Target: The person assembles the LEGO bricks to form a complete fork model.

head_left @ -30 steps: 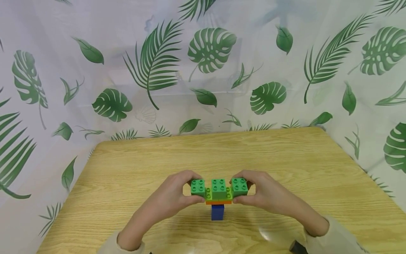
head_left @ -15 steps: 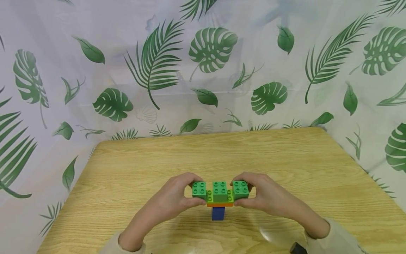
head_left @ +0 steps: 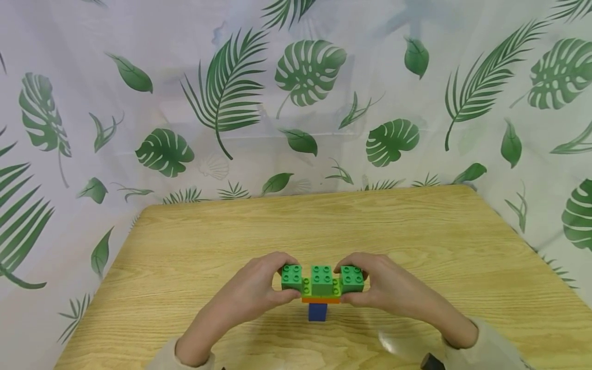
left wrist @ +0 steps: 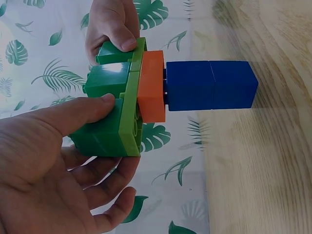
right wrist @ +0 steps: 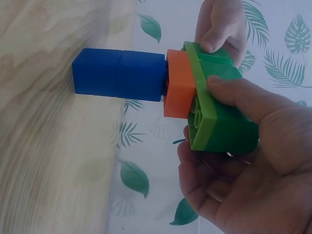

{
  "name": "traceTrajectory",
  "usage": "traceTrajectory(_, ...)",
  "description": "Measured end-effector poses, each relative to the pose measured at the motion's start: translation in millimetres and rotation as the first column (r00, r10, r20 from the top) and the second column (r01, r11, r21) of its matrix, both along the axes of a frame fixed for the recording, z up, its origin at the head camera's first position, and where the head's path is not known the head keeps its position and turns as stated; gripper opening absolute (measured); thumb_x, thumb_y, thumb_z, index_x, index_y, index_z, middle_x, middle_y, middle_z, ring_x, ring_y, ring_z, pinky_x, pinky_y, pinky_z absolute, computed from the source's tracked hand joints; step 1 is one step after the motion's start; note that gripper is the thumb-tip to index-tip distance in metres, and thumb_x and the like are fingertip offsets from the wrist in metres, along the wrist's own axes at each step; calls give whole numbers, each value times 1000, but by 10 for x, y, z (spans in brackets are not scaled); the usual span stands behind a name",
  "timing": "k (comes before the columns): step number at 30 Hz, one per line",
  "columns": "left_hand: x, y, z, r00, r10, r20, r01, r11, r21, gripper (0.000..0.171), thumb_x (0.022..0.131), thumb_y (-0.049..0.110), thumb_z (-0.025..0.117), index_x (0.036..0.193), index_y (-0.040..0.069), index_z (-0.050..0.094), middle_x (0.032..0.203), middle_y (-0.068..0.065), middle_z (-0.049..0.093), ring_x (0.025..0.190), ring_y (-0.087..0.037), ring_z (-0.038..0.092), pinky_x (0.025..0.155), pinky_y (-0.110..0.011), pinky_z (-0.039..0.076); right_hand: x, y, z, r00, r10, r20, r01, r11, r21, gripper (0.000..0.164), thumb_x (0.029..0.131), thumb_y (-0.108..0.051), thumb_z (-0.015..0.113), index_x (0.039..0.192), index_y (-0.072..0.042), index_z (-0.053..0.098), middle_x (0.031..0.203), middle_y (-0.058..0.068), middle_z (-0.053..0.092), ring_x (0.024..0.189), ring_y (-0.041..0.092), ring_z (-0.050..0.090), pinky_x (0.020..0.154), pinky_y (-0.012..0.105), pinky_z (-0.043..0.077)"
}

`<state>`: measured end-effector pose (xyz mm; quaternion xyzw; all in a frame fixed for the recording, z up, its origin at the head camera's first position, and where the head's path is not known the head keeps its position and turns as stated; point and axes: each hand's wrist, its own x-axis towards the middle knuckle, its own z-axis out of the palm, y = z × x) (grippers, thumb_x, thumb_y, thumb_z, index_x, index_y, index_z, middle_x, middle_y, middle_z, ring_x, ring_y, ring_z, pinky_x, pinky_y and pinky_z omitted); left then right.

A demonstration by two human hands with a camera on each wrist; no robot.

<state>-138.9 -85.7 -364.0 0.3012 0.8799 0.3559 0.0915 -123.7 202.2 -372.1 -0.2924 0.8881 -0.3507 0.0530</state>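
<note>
My left hand [head_left: 252, 281] pinches the left green building brick [head_left: 291, 278] between thumb and fingers. My right hand [head_left: 390, 283] grips the right green brick [head_left: 352, 278] the same way. A third green brick [head_left: 321, 280] stands between them. All three sit on lime green plates [left wrist: 129, 126], with an orange brick [left wrist: 152, 87] beneath the middle. Under that, two stacked blue bricks [left wrist: 209, 85] stand upright on the table. A narrow gap with blue studs shows between the orange brick and the upper blue one in both wrist views.
The wood-grain table [head_left: 222, 226] extends around the bricks. Behind it hangs a white sheet [head_left: 250, 169] printed with green leaves. A small black object [head_left: 432, 362] is at the right sleeve [head_left: 481, 344].
Both hands have shifted slightly nearer with the green, lime and orange bricks, which now cover a little more of the blue bricks in the head view. Both grips stay the same.
</note>
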Motion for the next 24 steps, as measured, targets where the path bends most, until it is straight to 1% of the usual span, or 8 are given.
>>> traceTrajectory(7, 23, 3, 1, 999, -10, -43, 10, 1000, 4, 36, 89, 16, 84, 119, 10, 66, 103, 8, 65, 95, -11, 62, 84, -35, 53, 5, -40, -22, 999, -4, -34, 4, 1000, -6, 37, 85, -20, 87, 115, -8, 68, 103, -4, 69, 82, 6, 60, 71, 29, 55)
traceTrajectory(11, 24, 6, -11, 998, -16, -55, 16, 1000, 8, 37, 88, 16, 85, 119, 9, 66, 104, 6, 65, 95, -12, 62, 83, -36, 53, 12, -49, -21, 999, -10, -53, 10, 1000, -2, 36, 85, -21, 88, 112, -9, 69, 101, -4, 69, 81, 6, 59, 69, 27, 54)
traceTrajectory(15, 26, 22, -1, 997, -13, -73, 12, 1000, -20, 39, 88, 17, 86, 120, 7, 66, 105, 4, 66, 90, -12, 62, 79, -34, 53, 18, -63, -4, 997, -9, -70, 9, 1000, 4, 35, 84, -21, 89, 111, -9, 69, 101, -4, 68, 80, 5, 58, 68, 26, 52)
traceTrajectory(20, 40, 52, 25, 994, -5, -106, 0, 999, -51, 40, 85, 16, 87, 118, 6, 67, 103, 2, 66, 83, -15, 62, 73, -31, 51, 21, -88, 18, 997, -23, -75, 26, 999, 36, 34, 83, -19, 89, 110, -10, 70, 101, -4, 69, 81, 4, 59, 68, 25, 53)
traceTrajectory(24, 43, 78, 14, 988, -4, -152, -8, 997, -79, 37, 83, 17, 88, 114, 8, 68, 99, 4, 67, 81, -11, 59, 72, -31, 50, 19, -105, 24, 994, -25, -102, 31, 998, 62, 35, 82, -19, 90, 109, -10, 70, 101, -4, 68, 81, 4, 58, 68, 25, 52)
